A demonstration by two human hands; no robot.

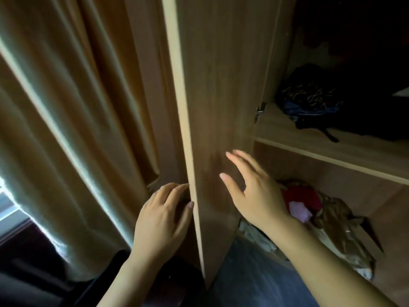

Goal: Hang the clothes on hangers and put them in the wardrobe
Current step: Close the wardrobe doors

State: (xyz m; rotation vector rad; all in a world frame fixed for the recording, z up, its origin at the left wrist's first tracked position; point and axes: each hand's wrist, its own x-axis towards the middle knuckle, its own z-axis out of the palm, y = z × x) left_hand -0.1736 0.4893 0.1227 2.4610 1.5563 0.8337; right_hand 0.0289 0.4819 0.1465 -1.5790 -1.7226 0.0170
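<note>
At the wardrobe, in the head view, our left hand (162,220) curls its fingers round the edge of the open door (221,85). Our right hand (254,191) is spread with straight fingers by the door's inner face; whether it touches we cannot tell. Clothes (303,202) lie heaped in the lower compartment. We judge them soft, light and limp, best taken at collar or shoulders. We see no hanger.

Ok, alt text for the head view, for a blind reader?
The left hand holds the edge of the open wardrobe door; the right hand spreads flat by its inner face. Clothes lie heaped on the shelf and below it.
</note>
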